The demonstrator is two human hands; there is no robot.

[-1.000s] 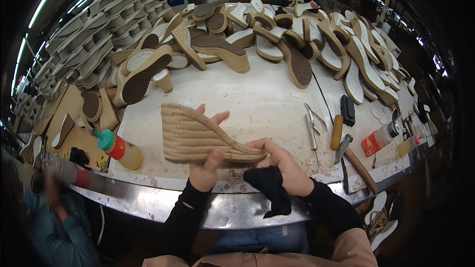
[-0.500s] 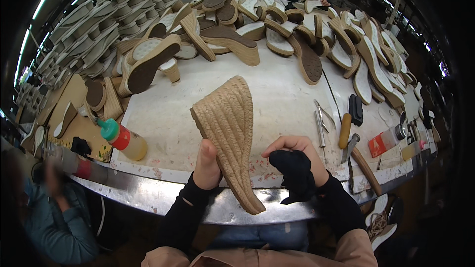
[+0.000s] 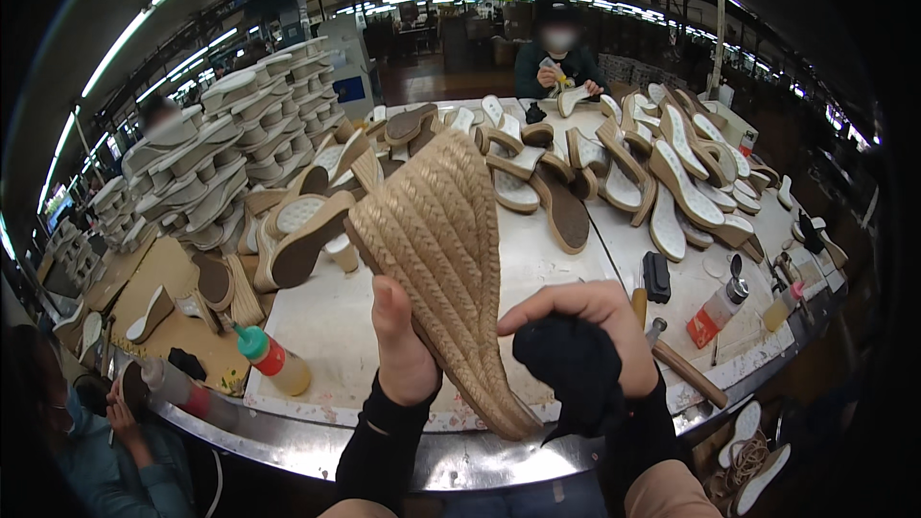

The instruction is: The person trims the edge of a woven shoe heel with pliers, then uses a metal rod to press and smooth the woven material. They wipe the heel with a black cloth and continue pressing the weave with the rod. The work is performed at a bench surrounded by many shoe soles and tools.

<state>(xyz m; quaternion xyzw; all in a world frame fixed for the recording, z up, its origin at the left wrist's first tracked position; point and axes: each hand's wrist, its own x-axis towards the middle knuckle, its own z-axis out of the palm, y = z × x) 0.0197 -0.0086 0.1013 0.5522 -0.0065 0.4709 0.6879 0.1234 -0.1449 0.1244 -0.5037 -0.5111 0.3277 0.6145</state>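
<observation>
A wedge shoe sole [image 3: 432, 240] with a braided, straw-coloured rope covering is held up over the near part of the table, its thick heel end upward and its thin toe end pointing down and right. My left hand [image 3: 405, 355] is closed on the sole's left edge, thumb up; the fingers behind it are hidden. My right hand [image 3: 624, 331] is closed around a bunched black cloth [image 3: 571, 374]. Its index finger reaches out to the sole's right edge and seems to touch it.
Many wedge soles [image 3: 672, 173] lie heaped along the far side, with pale soles stacked [image 3: 221, 149] at far left. A green-capped bottle [image 3: 273, 360] stands left; a hammer [image 3: 691, 374], a black brush [image 3: 656, 276] and a red-labelled bottle [image 3: 718, 312] lie right. Co-workers sit opposite and at left.
The view has tilted up, showing more of the room. The sole has come closer and larger. My right hand with the cloth has moved up to the sole's edge.
</observation>
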